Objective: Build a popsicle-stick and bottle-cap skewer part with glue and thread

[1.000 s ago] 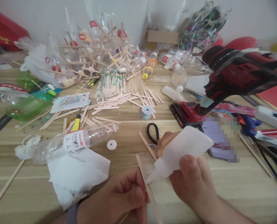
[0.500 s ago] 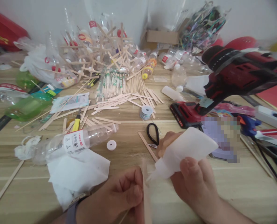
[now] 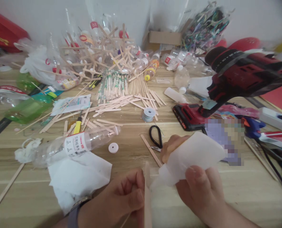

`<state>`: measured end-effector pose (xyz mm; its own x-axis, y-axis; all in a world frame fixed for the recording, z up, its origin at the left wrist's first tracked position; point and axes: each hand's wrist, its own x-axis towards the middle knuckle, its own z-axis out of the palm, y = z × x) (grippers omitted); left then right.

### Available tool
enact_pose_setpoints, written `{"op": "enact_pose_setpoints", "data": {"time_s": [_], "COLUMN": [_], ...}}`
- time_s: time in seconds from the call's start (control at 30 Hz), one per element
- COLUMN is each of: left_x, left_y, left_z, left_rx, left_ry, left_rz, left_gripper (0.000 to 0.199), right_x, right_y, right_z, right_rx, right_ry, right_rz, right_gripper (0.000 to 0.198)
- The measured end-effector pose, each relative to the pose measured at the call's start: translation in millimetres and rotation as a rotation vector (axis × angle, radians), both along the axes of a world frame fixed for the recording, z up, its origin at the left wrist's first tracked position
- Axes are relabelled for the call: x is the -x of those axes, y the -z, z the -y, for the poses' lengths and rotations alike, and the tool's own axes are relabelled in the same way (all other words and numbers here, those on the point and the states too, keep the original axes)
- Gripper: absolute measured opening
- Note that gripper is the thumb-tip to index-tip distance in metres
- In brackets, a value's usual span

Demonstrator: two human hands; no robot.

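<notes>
1. Your left hand point(image 3: 129, 194) pinches a flat wooden craft stick point(image 3: 147, 198), which points away from you.
2. Your right hand point(image 3: 201, 186) grips a translucent white squeeze bottle point(image 3: 195, 152), tilted nozzle-down toward the stick; blur hides whether the tip touches it.
3. Just beyond your right hand lie black-handled scissors point(image 3: 155, 136), with a wire spool point(image 3: 148, 114) farther back.
4. To your left, a clear water bottle point(image 3: 95, 139) lies on its side, partly over crumpled white paper point(image 3: 84, 174), near a white cap point(image 3: 113, 147).
5. At your right stands a red-and-black cordless drill point(image 3: 238, 72).
</notes>
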<state>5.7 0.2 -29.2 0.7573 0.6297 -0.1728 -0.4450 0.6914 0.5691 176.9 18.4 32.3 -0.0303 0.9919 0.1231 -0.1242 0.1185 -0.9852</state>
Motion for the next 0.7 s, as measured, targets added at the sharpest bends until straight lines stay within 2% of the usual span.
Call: {"op": "enact_pose_setpoints", "data": {"time_s": [0.2, 0.4, 0.57, 0.7], "left_x": [-0.1, -0.7, 0.4, 1.6], "left_y": [-6.2, -6.8, -12.0, -12.1], "left_z": [-2.3, -2.4, -4.9, -6.3], "left_rx": [0.002, -0.015, -0.013, -0.052], "left_ry": [0.041, 0.054, 0.081, 0.07], "left_rz": [-0.049, -0.106, -0.136, -0.15], "left_gripper": [0.038, 0.039, 0.042, 0.043], "right_x": [-1.5, -1.7, 0.2, -1.7], "right_y": [3.5, 4.7, -0.4, -3.1], "right_z": [3.0, 4.0, 2.4, -0.7], "right_rx": [-0.005, 0.002, 0.029, -0.008], "right_ry": [-0.044, -0.073, -0.136, -0.083], "right_rz": [-0.108, -0.117, -0.215, -0.115], "right_gripper": [0.026, 0.026, 0.028, 0.029]}}
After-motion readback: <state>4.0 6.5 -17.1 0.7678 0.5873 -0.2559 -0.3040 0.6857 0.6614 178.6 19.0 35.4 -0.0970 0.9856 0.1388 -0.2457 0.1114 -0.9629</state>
